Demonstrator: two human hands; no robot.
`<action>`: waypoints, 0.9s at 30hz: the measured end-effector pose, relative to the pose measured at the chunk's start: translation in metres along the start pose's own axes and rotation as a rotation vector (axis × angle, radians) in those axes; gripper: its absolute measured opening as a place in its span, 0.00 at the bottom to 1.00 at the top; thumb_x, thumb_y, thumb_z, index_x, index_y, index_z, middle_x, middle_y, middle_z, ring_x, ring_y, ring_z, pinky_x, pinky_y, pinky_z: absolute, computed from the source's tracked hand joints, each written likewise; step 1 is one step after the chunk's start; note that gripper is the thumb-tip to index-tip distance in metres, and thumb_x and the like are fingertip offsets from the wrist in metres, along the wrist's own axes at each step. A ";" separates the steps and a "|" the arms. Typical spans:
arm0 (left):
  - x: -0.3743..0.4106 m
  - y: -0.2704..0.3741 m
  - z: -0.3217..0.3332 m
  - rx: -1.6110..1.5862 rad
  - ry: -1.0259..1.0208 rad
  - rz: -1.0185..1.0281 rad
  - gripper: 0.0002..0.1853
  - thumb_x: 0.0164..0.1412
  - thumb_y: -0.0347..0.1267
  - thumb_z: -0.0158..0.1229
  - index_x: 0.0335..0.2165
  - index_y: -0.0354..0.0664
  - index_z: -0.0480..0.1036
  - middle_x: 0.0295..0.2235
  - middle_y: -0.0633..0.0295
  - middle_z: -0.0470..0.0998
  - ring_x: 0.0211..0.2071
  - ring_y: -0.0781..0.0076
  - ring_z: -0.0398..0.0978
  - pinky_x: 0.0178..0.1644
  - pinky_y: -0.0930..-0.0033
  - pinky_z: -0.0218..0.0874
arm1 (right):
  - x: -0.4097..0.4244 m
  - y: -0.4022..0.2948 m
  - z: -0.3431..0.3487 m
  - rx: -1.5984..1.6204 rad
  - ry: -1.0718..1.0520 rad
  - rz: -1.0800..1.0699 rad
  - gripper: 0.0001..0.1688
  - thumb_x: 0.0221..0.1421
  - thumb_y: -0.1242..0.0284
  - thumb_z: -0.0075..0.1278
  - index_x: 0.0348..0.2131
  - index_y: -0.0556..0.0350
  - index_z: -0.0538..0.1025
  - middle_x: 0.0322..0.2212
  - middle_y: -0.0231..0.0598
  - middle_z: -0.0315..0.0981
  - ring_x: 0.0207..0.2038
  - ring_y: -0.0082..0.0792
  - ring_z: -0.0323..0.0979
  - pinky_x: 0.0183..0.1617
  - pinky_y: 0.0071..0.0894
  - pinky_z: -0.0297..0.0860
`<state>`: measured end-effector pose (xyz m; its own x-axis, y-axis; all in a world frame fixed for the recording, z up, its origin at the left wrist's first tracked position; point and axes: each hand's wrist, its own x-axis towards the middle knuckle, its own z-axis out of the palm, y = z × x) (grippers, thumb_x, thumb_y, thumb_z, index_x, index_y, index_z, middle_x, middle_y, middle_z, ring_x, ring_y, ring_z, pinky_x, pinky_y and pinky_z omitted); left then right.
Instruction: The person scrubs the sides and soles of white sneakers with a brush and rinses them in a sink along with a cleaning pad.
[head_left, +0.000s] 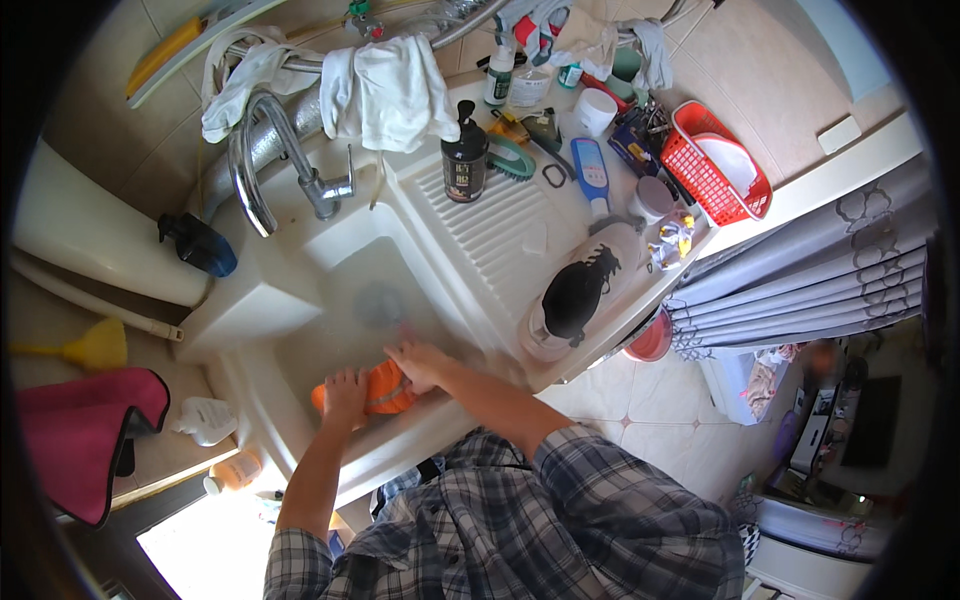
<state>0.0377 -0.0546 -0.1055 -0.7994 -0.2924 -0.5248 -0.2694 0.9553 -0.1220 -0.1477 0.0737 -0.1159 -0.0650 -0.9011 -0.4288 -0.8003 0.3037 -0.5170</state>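
Observation:
In the white sink basin (300, 360), an orange item with a grey stripe (390, 388) lies by the near wall; its exact kind is hard to tell, perhaps a shoe. My left hand (345, 397) grips its left part. My right hand (420, 366) rests over its right end, fingers bent, and whether it holds anything is hidden. A small pink thing (406, 330) shows blurred just beyond those fingers. Cloudy water covers the basin floor, with the round drain (379, 304) visible through it. A pale and black laced shoe (577, 292) lies on the ledge to the right.
A chrome faucet (319, 196) stands behind the basin. Along the ribbed washboard (480, 217) are a black pump bottle (465, 161), a green brush (511, 157) and a blue bottle (591, 169). A red basket (716, 169) sits farther right. A dark blue pump bottle (201, 247) leans at left.

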 end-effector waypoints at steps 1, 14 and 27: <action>-0.001 -0.008 0.003 -0.060 0.003 -0.006 0.53 0.33 0.50 0.71 0.57 0.45 0.58 0.52 0.59 0.65 0.56 0.61 0.61 0.60 0.56 0.52 | 0.003 0.005 0.004 0.043 0.101 -0.025 0.53 0.41 0.58 0.66 0.61 0.52 0.58 0.53 0.53 0.65 0.55 0.52 0.65 0.55 0.45 0.66; -0.109 -0.064 -0.082 -0.587 0.490 -0.316 0.40 0.23 0.38 0.75 0.43 0.45 0.72 0.38 0.57 0.75 0.41 0.56 0.74 0.49 0.57 0.66 | -0.039 0.004 -0.056 0.942 0.861 0.188 0.16 0.54 0.66 0.59 0.36 0.60 0.76 0.27 0.40 0.79 0.28 0.30 0.76 0.35 0.29 0.72; -0.138 -0.070 -0.177 -1.476 0.732 -0.175 0.44 0.25 0.24 0.72 0.49 0.30 0.67 0.39 0.59 0.75 0.39 0.68 0.73 0.48 0.67 0.64 | -0.061 -0.027 -0.075 1.004 0.638 0.260 0.30 0.62 0.50 0.46 0.22 0.58 0.75 0.16 0.34 0.71 0.23 0.30 0.71 0.30 0.35 0.66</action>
<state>0.0715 -0.0888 0.1244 -0.6582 -0.7507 -0.0578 -0.2803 0.1731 0.9442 -0.1672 0.0974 -0.0201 -0.6624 -0.6823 -0.3093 0.0787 0.3472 -0.9345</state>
